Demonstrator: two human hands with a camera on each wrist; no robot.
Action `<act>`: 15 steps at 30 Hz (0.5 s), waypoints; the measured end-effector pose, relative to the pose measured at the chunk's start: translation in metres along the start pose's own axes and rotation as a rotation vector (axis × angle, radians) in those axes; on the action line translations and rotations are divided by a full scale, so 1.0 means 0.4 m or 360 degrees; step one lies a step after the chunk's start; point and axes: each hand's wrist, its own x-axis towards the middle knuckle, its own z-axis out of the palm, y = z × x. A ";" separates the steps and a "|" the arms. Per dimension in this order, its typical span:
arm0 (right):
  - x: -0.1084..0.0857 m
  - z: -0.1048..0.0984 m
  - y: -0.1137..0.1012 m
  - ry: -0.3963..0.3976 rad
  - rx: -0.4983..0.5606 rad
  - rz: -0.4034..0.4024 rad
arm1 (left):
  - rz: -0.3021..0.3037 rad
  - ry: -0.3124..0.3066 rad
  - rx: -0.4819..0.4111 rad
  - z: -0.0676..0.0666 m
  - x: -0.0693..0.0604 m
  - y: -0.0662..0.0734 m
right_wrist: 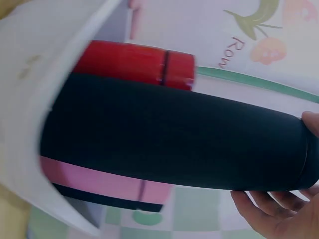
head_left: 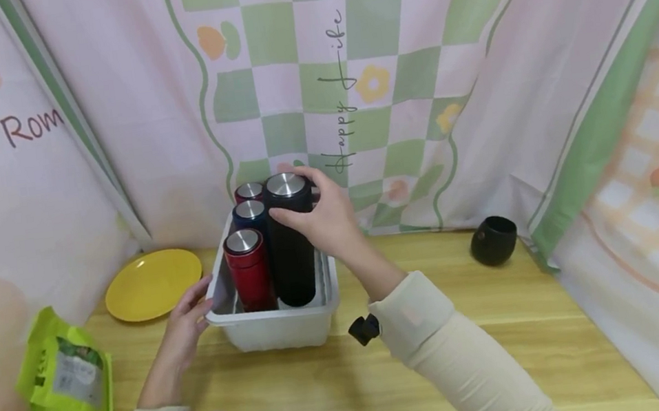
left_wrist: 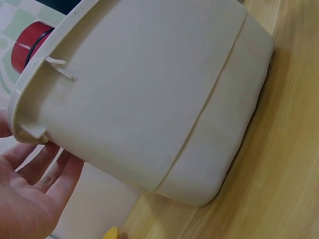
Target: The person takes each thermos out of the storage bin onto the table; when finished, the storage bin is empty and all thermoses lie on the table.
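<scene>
A white plastic bin stands on the table with several thermos flasks upright in it. My left hand holds the bin's left rim, thumb at the edge and fingers beneath the lip. My right hand grips the tall black thermos near its steel-topped lid; its lower end is inside the bin. Beside it are a red thermos in front, a blue thermos behind that, and a dark red thermos at the back. A pink flask shows in the right wrist view.
Left of the bin lies a yellow plate. A green bag stands nearer at the left. At the right is a black cup. Printed curtains close off the back and sides of the wooden table.
</scene>
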 end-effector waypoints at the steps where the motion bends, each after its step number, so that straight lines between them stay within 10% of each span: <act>1: 0.002 -0.007 -0.009 0.0016 0.0002 -0.0015 | 0.0001 -0.0001 0.0002 0.001 0.000 0.000; 15: 0.014 -0.147 -0.096 0.0187 0.0112 -0.0036 | 0.0021 0.0011 -0.0009 0.003 -0.001 -0.002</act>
